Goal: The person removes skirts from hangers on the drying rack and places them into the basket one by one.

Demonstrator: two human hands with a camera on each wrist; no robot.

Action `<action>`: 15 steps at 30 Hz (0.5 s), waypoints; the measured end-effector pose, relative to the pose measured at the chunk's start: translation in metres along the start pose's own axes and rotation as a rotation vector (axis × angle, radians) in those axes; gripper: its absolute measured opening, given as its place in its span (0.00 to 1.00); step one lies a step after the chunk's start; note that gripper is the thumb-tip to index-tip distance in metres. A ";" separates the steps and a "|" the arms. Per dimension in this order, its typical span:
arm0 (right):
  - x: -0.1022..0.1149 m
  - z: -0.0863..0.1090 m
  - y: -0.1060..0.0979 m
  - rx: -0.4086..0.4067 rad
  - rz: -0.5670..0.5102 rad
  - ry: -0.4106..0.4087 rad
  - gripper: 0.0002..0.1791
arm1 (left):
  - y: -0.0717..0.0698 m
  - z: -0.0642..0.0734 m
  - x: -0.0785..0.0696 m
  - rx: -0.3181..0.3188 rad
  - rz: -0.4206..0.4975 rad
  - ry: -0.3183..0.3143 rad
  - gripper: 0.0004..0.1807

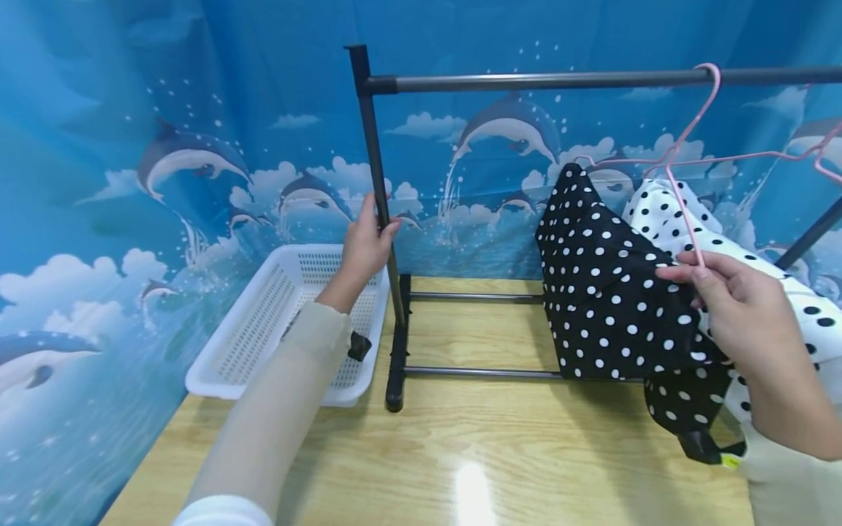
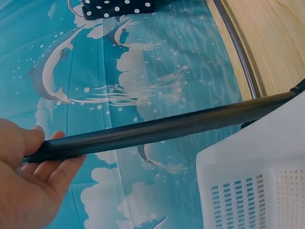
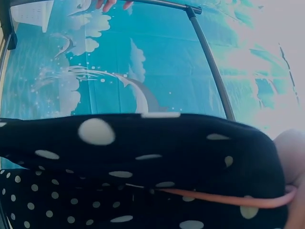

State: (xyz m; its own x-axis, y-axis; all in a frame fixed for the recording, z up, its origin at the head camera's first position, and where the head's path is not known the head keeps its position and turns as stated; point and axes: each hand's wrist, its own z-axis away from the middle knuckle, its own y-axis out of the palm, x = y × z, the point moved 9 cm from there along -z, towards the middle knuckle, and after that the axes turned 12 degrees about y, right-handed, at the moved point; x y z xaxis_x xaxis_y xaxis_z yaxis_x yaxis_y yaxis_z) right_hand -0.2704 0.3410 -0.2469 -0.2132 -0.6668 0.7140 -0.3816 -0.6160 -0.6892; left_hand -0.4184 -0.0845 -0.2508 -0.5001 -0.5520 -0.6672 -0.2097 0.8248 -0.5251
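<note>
My left hand [image 1: 365,245] grips the black upright post [image 1: 372,146] of a clothes rack. In the left wrist view, the thumb and fingers [image 2: 66,174] lie on opposite sides of that post. On the right, a pink wire hanger [image 1: 677,155] is hooked over the rack's top rail [image 1: 526,82]. My right hand [image 1: 750,307] pinches the hanger's lower wire between thumb and fingers. A black garment with white dots [image 1: 605,285] hangs from the hanger's left arm. In the right wrist view, the black dotted cloth [image 3: 143,157] hides most of the hand.
Behind the black garment hangs a white one with black dots [image 1: 661,204]. Another pink hanger [image 1: 822,150] shows at the right edge. A white perforated basket [image 1: 246,314] stands left of the rack on the wooden table [image 1: 500,438]. A blue dolphin-print curtain [image 1: 283,44] is behind everything.
</note>
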 end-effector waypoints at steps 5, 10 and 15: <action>-0.001 -0.005 0.002 0.029 -0.077 -0.022 0.32 | 0.001 0.000 0.002 -0.005 0.013 -0.016 0.24; -0.002 -0.007 0.004 0.069 -0.143 0.003 0.34 | 0.001 0.001 0.002 -0.005 0.017 -0.011 0.24; -0.001 -0.009 0.009 0.160 -0.155 -0.008 0.34 | 0.001 0.001 0.002 -0.009 0.011 -0.016 0.24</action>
State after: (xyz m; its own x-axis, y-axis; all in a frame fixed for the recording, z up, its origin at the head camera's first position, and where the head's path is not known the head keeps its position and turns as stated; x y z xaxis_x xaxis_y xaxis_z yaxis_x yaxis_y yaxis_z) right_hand -0.2819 0.3397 -0.2526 -0.1554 -0.5616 0.8127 -0.2620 -0.7698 -0.5821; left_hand -0.4190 -0.0847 -0.2529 -0.4887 -0.5447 -0.6815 -0.2115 0.8318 -0.5132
